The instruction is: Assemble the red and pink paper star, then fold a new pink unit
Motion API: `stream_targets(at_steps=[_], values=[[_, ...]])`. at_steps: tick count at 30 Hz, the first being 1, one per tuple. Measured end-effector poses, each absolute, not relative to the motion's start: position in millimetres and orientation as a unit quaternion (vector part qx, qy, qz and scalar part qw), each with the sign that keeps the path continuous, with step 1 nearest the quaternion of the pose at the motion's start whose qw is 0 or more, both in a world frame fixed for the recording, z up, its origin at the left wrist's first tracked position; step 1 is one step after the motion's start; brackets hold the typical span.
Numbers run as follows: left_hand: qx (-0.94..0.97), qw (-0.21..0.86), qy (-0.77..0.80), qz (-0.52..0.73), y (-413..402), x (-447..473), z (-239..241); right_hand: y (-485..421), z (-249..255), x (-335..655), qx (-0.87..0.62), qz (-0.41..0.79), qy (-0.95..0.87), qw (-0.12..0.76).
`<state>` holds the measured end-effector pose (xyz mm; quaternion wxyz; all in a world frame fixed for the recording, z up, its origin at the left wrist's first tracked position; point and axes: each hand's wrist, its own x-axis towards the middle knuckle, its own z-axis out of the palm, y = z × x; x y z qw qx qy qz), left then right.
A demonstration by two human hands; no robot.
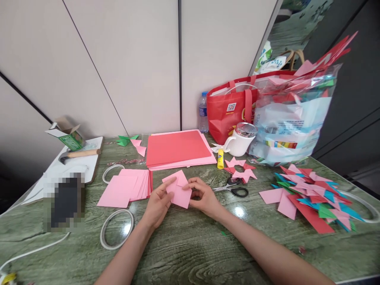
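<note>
A folded piece of pink paper [180, 196] is held up above the green table, between both hands. My left hand [157, 204] pinches its left side, thumb and fingers closed on it. On the opposite edge, my right hand [204, 198] grips the same paper, with some fingers hidden behind it. A flap lies across the upper part of the paper. To the left are fanned pink paper squares [117, 192] with a red edge showing beneath. Black-handled scissors [234, 188] lie just right of my right hand.
Behind the hands lies a stack of red and pink sheets [178, 148]. A glue stick [220, 159], a white mug [241, 140] and a folded paper ring [240, 170] stand or lie right of it. Colourful folded pieces [314, 194] pile up at right. A tape roll [117, 229] lies front left.
</note>
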<state>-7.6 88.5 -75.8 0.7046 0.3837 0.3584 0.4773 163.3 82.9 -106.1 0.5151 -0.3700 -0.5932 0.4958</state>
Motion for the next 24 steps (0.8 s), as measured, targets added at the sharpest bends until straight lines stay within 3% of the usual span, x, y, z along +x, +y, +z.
stream_targets(at_steps=[18, 24], values=[[0.388, 0.722, 0.345, 0.457, 87.4, -8.6, -77.7, 81.1, -100.7, 165.6, -0.366, 0.458, -0.64, 0.497], [0.436, 0.709, 0.345, 0.433, 84.8, -6.9, -77.4, 81.9, -100.3, 164.3, -0.382, 0.48, -0.589, 0.526]])
